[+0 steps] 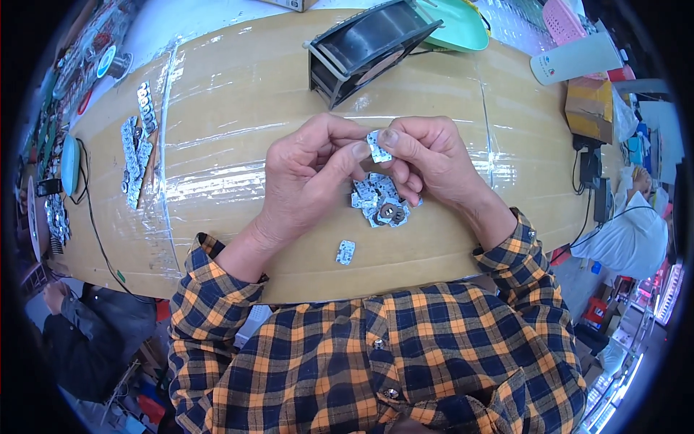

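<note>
At upper centre, your right hand [437,158] pinches a small circuit board [378,149] as your left hand [307,173] curls nearly closed at its edge, hold unclear, apparently mid-handling, the next move likely needing a steady pinch.

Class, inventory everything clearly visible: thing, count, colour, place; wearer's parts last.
held board: 1, bluish, centre
board pile: 1, bluish, centre
loose board: 1, bluish, below pile
board strips: several, bluish, left
fan: 1, black, top centre
tray: 1, green, top
basket: 1, pink, upper right
bottle: 1, pale green, upper right
box: 1, brown, right
wire spool: 1, grey, upper left
table: 1, tan, centre
coworker: 1, dark clothing, lower left
shirt: 1, orange plaid, bottom
left hand: 1, bare, centre left
right hand: 1, bare, centre right
</note>
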Tool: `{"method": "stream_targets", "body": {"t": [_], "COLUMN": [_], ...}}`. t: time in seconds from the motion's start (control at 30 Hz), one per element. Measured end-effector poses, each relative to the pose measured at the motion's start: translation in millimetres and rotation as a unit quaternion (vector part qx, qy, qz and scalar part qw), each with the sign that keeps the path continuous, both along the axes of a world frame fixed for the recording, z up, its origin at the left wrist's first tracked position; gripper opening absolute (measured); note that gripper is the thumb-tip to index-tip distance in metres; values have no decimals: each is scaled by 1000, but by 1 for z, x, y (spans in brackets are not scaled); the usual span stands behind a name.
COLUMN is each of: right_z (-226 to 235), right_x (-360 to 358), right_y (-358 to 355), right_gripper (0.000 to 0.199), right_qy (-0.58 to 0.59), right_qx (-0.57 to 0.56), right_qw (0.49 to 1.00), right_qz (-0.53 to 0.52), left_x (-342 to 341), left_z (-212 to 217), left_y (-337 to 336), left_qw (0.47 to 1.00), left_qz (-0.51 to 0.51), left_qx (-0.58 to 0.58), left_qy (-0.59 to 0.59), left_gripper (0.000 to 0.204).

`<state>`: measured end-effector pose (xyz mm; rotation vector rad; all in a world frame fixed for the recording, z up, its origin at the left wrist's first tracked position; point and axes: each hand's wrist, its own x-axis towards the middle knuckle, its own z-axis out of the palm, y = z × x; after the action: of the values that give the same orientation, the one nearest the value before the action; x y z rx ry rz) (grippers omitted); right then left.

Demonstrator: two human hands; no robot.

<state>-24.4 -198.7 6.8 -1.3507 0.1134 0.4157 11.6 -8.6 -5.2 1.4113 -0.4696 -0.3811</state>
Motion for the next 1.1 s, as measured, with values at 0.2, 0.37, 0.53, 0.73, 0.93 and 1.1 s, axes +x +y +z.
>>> {"method": "stream_targets", "body": {"t": [0.2, 0.37, 0.53, 0.73, 0.93, 1.1], "right_z": [13, 15, 12, 9, 20, 16], "right_x": [-9, -9, -17, -19, -34, -30], "right_y": [3, 0, -3, -12, -10, -12], "right_gripper": [27, 27, 27, 18, 27, 22], "right_qy": [-86, -99, -132, -544, -638, -595], "right_qx": [-46, -37, -53, -306, -368, -348], "right_qw": [995, 994, 990, 781, 675, 724], "right_qz": [-20, -6, 18, -12, -25, -10], "left_x": [-4, -7, -9, -15, -21, -18], "left_z": [10, 11, 18, 25, 25, 21], "left_y": [4, 3, 5, 1, 0, 1], "left_qw": [999, 1000, 999, 955, 898, 920], "left_qz": [-10, -1, -39, 24, 36, 11], "left_qx": [-17, -21, -17, 52, 29, 27], "left_qy": [-27, -3, 23, -290, -438, -391], "left_gripper": [18, 11, 6, 13, 26, 25]}}
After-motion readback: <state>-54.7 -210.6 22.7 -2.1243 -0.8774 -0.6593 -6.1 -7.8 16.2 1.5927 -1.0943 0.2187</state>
